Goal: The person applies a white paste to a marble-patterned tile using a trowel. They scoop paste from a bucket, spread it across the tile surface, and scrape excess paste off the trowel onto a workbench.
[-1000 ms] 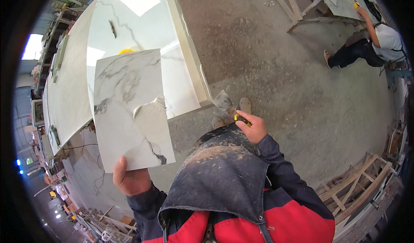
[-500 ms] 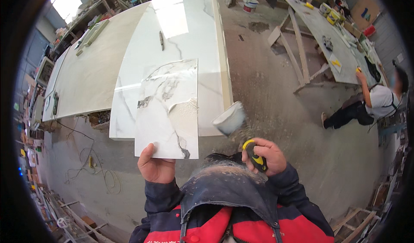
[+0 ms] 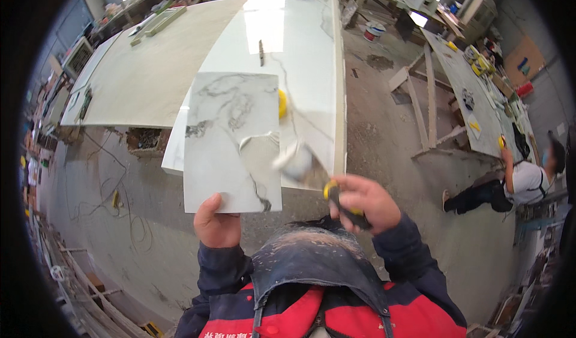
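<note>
From back here, I see my left hand [image 3: 217,224] pinching the near edge of a gray-and-white tile [image 3: 219,164] with pale paste [image 3: 261,152] on it, before the near end of the shiny white tabletop [image 3: 312,56], and my right hand [image 3: 369,205] curled around a blurry scraper [image 3: 307,169] by the tabletop's near right corner.

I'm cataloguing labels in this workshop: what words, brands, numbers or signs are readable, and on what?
Jacket: white printing on the front, not copied here.
Bucket, white and red: label too small to read.
Scraper: blurred, no text readable.
Marbled board: none seen.
</note>
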`<state>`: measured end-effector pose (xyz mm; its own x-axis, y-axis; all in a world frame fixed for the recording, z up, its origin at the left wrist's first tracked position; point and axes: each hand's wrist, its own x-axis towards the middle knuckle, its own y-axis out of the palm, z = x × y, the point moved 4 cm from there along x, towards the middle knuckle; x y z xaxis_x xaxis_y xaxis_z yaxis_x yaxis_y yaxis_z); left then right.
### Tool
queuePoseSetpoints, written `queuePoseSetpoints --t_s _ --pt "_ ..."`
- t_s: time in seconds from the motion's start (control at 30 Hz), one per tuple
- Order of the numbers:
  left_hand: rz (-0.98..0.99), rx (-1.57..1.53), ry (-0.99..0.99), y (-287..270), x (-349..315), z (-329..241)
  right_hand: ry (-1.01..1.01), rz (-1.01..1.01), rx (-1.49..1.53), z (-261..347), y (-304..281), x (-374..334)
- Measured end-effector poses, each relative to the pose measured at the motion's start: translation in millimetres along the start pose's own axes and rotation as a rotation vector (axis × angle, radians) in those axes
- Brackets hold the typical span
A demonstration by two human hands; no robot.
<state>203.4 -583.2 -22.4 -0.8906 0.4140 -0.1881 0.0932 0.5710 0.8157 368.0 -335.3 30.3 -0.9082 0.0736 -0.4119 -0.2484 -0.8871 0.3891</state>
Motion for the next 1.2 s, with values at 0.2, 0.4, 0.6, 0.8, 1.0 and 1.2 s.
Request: queuePoseSetpoints --t_s 0.2,0.4,0.6,0.8,1.0,1.2 --pt "0.036 0.244 0.285 19 -14 5 0.058 -0.07 0.087 -35 26 0" --pt "0.165 0.417 0.175 19 -15 -9 -0.023 -0.102 -0.037 -5 5 -3" --pt "0.229 0.516 -0.059 18 -16 3 0.005 -0.008 -0.186 2 12 -11" --pt "0.028 0.389 0.009 25 -14 25 -0.022 -0.003 -0.049 -27 -5 -28" --pt "0.137 0.533 0.078 36 -18 38 0.023 -0.053 0.197 -69 -4 -25" --pt "0.083 0.396 -0.099 38 -21 48 -0.355 -0.138 -0.192 -26 -28 -9"
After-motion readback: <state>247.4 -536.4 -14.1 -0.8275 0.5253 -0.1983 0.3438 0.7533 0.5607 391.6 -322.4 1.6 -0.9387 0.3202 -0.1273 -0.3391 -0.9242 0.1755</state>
